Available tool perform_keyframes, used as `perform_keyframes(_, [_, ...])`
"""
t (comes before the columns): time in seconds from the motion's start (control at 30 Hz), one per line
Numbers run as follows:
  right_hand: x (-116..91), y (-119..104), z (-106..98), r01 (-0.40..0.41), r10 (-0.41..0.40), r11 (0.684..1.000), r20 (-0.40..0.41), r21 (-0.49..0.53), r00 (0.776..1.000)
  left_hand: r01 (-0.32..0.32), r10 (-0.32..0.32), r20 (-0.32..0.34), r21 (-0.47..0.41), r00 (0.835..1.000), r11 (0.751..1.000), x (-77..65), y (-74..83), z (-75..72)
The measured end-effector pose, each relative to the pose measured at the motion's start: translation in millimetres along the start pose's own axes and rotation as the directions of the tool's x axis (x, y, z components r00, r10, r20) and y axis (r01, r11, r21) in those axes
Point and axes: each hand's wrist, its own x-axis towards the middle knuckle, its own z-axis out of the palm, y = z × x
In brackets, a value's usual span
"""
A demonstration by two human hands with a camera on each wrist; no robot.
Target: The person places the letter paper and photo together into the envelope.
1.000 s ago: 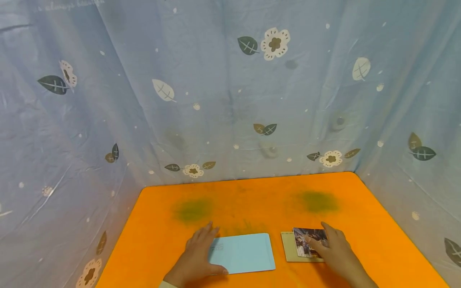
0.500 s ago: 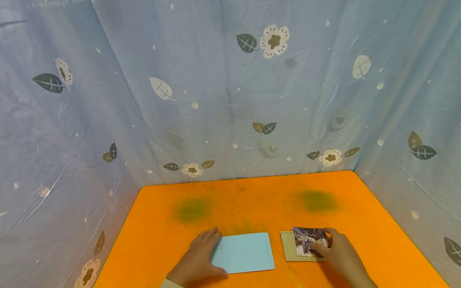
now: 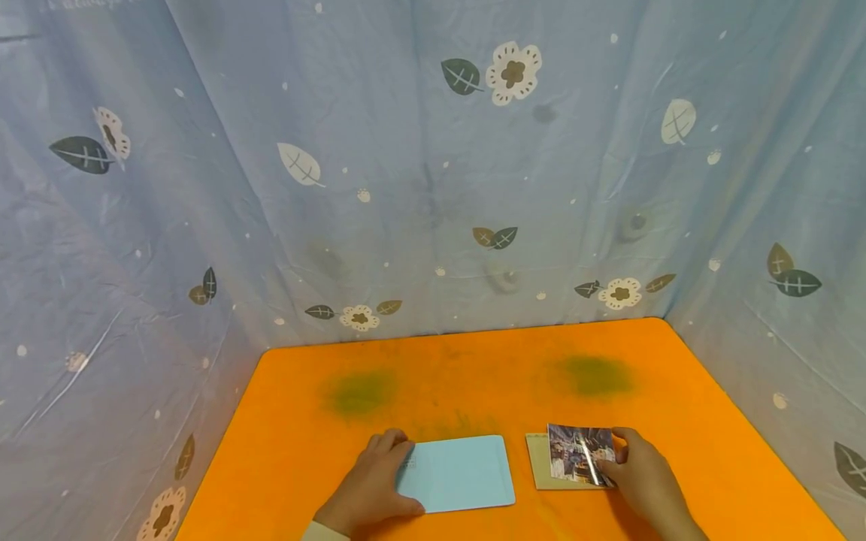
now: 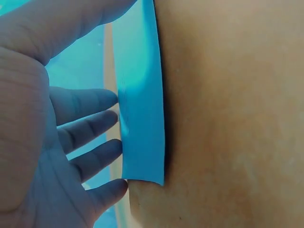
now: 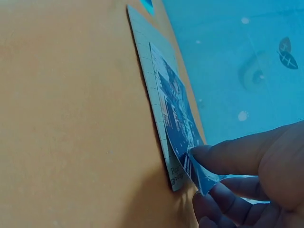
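A light blue envelope (image 3: pixel 463 473) lies flat with small print at its left end. My left hand (image 3: pixel 370 479) grips that end, thumb at the near edge and fingers at the far edge. In the left wrist view, fingertips meet one long side of the envelope (image 4: pixel 142 118). To the right, my right hand (image 3: pixel 647 479) pinches a glossy photo (image 3: pixel 575 452) by its right edge, thumb on top. The photo lies partly over a beige paper pad (image 3: pixel 539 467). In the right wrist view, the held corner of the photo (image 5: pixel 175 104) bends up off the pad (image 5: pixel 145 52).
An orange tabletop (image 3: pixel 473 376) with two dark green smudges carries everything. Blue curtains (image 3: pixel 379 150) printed with leaves and flowers enclose its back and sides. A strip of orange surface separates the envelope from the pad.
My left fingers have drawn in against the envelope's edges. My right fingers have closed on the photo's right edge, and the photo now tilts up and catches a glare.
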Motion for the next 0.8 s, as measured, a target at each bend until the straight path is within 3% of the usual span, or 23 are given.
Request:
perform_keyframes(0.33, [-3.0,1.3,-2.5,0.005,-0.005,1.000,-0.034,-0.003,0.999,0.007,-0.007,-0.010,0.009,1.000,1.000,-0.4,1.6,0.6])
perform_keyframes(0.8, [-6.1,-1.2,-2.8,-0.009,0.010,0.998,-0.012,0.070,1.000,0.000,0.001,-0.026,0.024,1.000,1.000,-1.6,-2.7,2.4])
